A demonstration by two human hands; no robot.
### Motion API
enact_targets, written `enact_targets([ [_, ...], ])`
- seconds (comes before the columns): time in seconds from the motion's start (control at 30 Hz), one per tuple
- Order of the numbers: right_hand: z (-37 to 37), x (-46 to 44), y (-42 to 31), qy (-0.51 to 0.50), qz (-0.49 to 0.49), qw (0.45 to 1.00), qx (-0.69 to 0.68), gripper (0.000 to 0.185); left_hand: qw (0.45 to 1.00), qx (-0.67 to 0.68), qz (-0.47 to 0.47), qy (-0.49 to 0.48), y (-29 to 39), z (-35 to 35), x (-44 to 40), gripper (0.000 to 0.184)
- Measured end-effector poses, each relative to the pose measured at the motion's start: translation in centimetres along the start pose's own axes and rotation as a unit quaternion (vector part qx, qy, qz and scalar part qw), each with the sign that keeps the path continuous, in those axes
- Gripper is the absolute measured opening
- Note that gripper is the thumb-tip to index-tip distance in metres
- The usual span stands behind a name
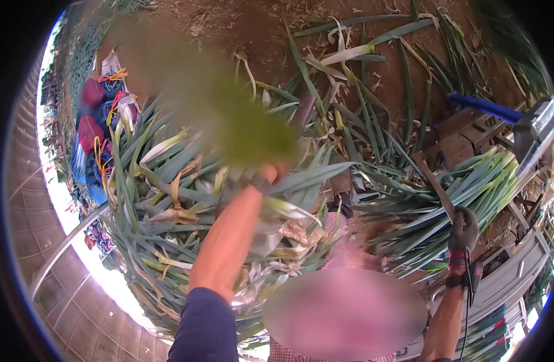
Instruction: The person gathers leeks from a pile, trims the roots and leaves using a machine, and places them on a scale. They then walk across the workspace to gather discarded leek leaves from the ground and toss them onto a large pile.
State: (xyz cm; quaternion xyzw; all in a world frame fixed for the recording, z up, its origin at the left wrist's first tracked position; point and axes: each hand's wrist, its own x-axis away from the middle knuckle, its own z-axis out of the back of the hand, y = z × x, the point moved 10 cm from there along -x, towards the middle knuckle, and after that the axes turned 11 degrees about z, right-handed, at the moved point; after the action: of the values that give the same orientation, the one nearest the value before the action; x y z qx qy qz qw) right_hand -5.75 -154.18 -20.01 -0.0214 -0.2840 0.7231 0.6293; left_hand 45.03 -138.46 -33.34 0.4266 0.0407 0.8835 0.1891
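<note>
My bare left hand (274, 171) reaches forward over the pile of green onions (162, 211), its fingers closed at the lower end of a green stalk, apparently a green onion (247, 133). Motion smears that stalk, so its outline and far end are unclear. On the right, my gloved right hand (464, 228) grips a knife (435, 186) whose long, flat, brownish blade points up and to the left. The blade lies over a fanned bundle of green onions (470, 184), with pale ends toward the right. Both arms come in from the bottom edge.
Loose onion leaves and stalks (349, 54) litter the brown soil ahead. A blue bar with a metal head (533, 123) juts in from the right above wooden pieces (464, 139). Bundled dark red and blue cloth (93, 133) sits at left. A metal pipe (66, 253) curves nearby.
</note>
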Motion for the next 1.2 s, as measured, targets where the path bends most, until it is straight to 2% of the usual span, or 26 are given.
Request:
enact_targets([
  [0.03, 0.0, 0.2, -0.2, 0.004, 0.001, 1.0, -0.003, 0.025, 1.0, -0.005, -0.004, 0.0, 1.5, 2.0, 2.8, 0.042],
  [0.07, 0.2, 0.5, -0.8, 0.007, 0.019, 1.0, 0.015, 0.025, 0.996, -0.036, -0.066, 0.042, 1.7, 3.2, 4.7, 0.042],
  [0.1, 0.0, 0.5, -0.7, 0.003, 0.018, 1.0, 0.021, 0.026, 0.982, -0.073, -0.155, 0.08, 2.3, 4.0, 6.7, 0.042],
  [0.17, -0.4, 0.6, -0.4, -0.01, 0.017, 0.999, 0.037, 0.027, 0.916, -0.155, -0.317, 0.188, 3.1, 5.6, 11.5, 0.043],
  [0.2, -0.6, 0.6, -0.2, -0.009, 0.021, 0.999, 0.026, 0.028, 0.956, -0.05, -0.263, 0.116, 2.6, 6.7, 13.1, 0.043],
  [0.27, -0.1, 0.2, -0.8, -0.008, 0.029, 0.999, 0.023, 0.029, 0.958, -0.022, -0.277, 0.076, 4.3, 8.5, 17.8, 0.043],
  [0.3, 0.1, 0.0, -0.8, -0.006, 0.037, 0.999, 0.03, 0.027, 0.925, -0.099, -0.349, 0.109, 5.9, 9.5, 20.9, 0.043],
  [0.37, -0.1, 0.4, -0.9, -0.001, 0.052, 0.998, 0.04, 0.025, 0.954, -0.051, -0.281, 0.09, 5.1, 11.7, 23.8, 0.042],
  [0.4, -0.1, 0.3, -1.0, -0.009, 0.044, 0.998, 0.04, 0.025, 0.988, 0.077, -0.129, 0.041, 2.9, 12.4, 24.0, 0.042],
  [0.43, -0.1, 0.3, -0.7, -0.009, 0.045, 0.998, 0.038, 0.025, 0.979, 0.201, 0.029, -0.012, -0.1, 11.7, 25.0, 0.041],
  [0.53, -0.1, 0.2, -0.5, -0.011, 0.047, 0.998, 0.029, 0.027, 0.976, 0.21, 0.062, 0.016, -2.4, 13.1, 29.5, 0.042],
  [0.63, -0.2, 0.5, -1.1, -0.021, 0.047, 0.999, 0.017, 0.03, 0.971, 0.18, 0.156, -0.015, -4.2, 14.1, 33.6, 0.039],
  [0.67, -0.3, 0.5, -1.0, -0.027, 0.045, 0.998, 0.021, 0.031, 0.982, 0.122, 0.139, 0.027, -5.5, 14.9, 34.8, 0.046],
  [0.77, -1.0, 0.4, 0.3, -0.028, 0.049, 0.998, 0.01, 0.031, 0.997, 0.055, 0.012, 0.06, -4.4, 16.1, 38.9, 0.036],
  [0.8, -1.2, 0.5, 0.9, -0.024, 0.044, 0.999, -0.018, 0.031, 0.994, 0.087, 0.019, 0.06, -6.1, 16.0, 40.4, 0.033],
  [0.9, -1.3, 0.5, 0.9, -0.027, 0.077, 0.997, 0.001, 0.031, 0.994, 0.076, -0.065, 0.031, -8.1, 16.3, 45.0, 0.036],
  [0.97, -1.7, 0.6, 1.2, -0.042, 0.076, 0.996, 0.0, 0.032, 0.996, 0.051, -0.027, 0.069, -9.5, 17.1, 47.8, 0.036],
  [1.1, -2.6, -0.5, 2.7, -0.06, 0.098, 0.993, -0.003, 0.032, 0.994, 0.087, -0.021, 0.056, -11.3, 18.4, 50.1, 0.034],
  [1.13, -2.7, -0.6, 2.9, -0.061, 0.104, 0.993, -0.002, 0.032, 0.989, 0.072, -0.002, 0.128, -12.4, 19.3, 51.1, 0.033],
  [1.2, -3.0, -0.9, 3.4, -0.066, 0.102, 0.993, -0.013, 0.033, 0.983, 0.12, 0.019, 0.141, -12.9, 20.1, 51.3, 0.032],
])
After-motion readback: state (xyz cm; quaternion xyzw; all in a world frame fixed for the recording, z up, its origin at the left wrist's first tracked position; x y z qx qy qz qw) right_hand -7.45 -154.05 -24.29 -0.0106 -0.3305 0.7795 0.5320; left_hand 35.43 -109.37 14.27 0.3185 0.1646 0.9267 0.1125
